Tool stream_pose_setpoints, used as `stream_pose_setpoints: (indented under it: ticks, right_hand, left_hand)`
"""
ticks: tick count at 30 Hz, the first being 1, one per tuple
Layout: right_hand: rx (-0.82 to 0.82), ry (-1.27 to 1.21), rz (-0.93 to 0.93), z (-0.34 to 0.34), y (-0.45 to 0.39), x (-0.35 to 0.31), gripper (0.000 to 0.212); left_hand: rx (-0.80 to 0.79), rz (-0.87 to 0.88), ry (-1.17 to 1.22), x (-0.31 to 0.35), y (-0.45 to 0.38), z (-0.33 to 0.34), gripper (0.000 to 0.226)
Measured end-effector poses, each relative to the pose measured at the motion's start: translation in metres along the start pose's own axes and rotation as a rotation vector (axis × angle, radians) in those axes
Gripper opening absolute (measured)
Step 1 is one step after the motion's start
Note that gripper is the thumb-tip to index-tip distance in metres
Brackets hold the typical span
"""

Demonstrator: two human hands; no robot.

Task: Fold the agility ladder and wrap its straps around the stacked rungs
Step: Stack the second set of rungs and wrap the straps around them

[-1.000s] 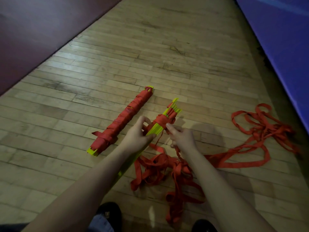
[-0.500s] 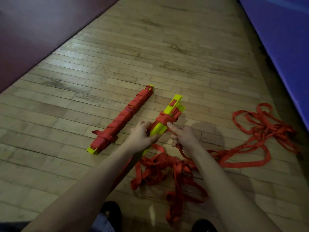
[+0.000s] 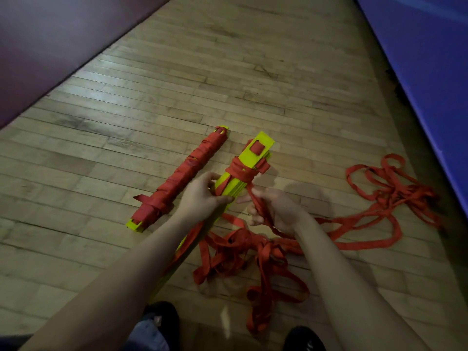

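Observation:
A stack of yellow ladder rungs (image 3: 249, 154) slants above the wooden floor, its far end bound by a few turns of red strap (image 3: 241, 173). My left hand (image 3: 202, 197) grips the stack at its middle, and my forearm hides the stack's near end. My right hand (image 3: 274, 207) holds the red strap running down from the wrapped turns, just right of the stack. Loose red strap (image 3: 253, 252) lies piled on the floor under both wrists and trails off to the right (image 3: 390, 191).
A second rung bundle (image 3: 181, 181), fully wrapped in red strap, lies on the floor left of my hands. A maroon mat (image 3: 50, 41) borders the floor at upper left and a blue mat (image 3: 430, 59) at right. My shoes (image 3: 304, 338) show at the bottom edge.
The stack has turned so its broad yellow face points up. The red turns near its far end sit tighter, and my right hand has drawn the strap down to the right.

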State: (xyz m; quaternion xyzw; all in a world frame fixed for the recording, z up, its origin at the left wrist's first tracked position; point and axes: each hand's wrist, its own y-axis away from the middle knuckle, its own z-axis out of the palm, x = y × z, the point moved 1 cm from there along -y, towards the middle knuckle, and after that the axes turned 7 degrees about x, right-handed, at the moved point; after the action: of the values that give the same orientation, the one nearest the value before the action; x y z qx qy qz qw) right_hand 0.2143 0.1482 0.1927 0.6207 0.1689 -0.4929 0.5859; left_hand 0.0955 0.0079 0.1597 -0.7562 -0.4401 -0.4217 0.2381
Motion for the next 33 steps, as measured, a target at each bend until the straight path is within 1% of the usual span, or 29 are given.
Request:
stream_pose_setpoints:
  ticks: [2,4,5,7,9,12,15,17,20,21,23,25,26,27,29,31,33]
  right_hand:
    - [-0.014,-0.012,-0.03,0.002,0.002,0.001,0.042]
    - [-0.011,-0.033,-0.049,0.003,0.002,0.001,0.042]
    - [-0.014,-0.042,-0.048,0.003,0.002,0.0,0.043]
    - [-0.041,-0.047,-0.031,0.003,0.003,-0.002,0.048]
    - [-0.111,-0.03,-0.003,0.001,0.005,-0.003,0.051]
    - [-0.241,-0.045,0.037,-0.002,0.009,-0.002,0.049]
    - [-0.312,-0.085,0.001,0.0,0.013,-0.001,0.043]
    - [-0.287,-0.125,-0.032,0.003,0.011,0.001,0.042]
    - [-0.181,-0.092,-0.05,0.006,0.002,0.004,0.036]
    - [-0.154,-0.091,-0.041,0.006,-0.001,0.006,0.035]
    - [-0.101,-0.141,-0.022,0.004,-0.006,0.009,0.033]
    - [-0.043,-0.161,-0.009,-0.001,-0.01,0.013,0.027]
    - [-0.021,-0.138,-0.001,-0.003,-0.011,0.016,0.025]
    - [-0.006,-0.109,0.01,-0.005,-0.011,0.018,0.024]
    - [0.018,-0.077,0.032,-0.008,-0.011,0.024,0.022]
    - [0.041,-0.068,0.035,-0.006,-0.011,0.029,0.02]
    - [0.062,-0.012,0.01,-0.001,-0.011,0.03,0.019]
  left_hand:
    - [0.073,0.011,-0.073,0.002,0.002,0.001,0.067]
    - [0.131,0.036,-0.134,0.005,0.003,0.003,0.072]
    - [0.144,0.048,-0.175,0.006,0.004,0.004,0.071]
    - [0.162,0.112,-0.287,0.006,0.004,0.006,0.061]
    - [0.17,0.139,-0.343,0.002,0.004,0.006,0.054]
    - [0.165,0.113,-0.29,-0.003,0.004,0.004,0.052]
    - [0.171,0.14,-0.228,-0.003,0.003,0.001,0.047]
    - [0.162,0.134,-0.238,0.0,0.004,0.0,0.047]
    - [0.116,0.133,-0.253,-0.002,0.007,0.0,0.05]
    - [0.066,0.099,-0.213,-0.002,0.006,-0.002,0.053]
    - [-0.104,-0.039,-0.016,-0.002,0.003,-0.006,0.058]
    - [-0.231,-0.176,0.157,-0.002,0.001,-0.009,0.051]
    - [-0.258,-0.19,0.167,-0.004,0.002,-0.009,0.048]
    - [-0.268,-0.163,0.134,-0.006,0.003,-0.008,0.047]
    - [-0.241,-0.09,0.071,-0.016,0.006,-0.003,0.056]
    - [-0.153,-0.067,0.03,-0.021,0.009,0.0,0.061]
    - [-0.025,-0.016,-0.061,-0.019,0.01,0.001,0.062]
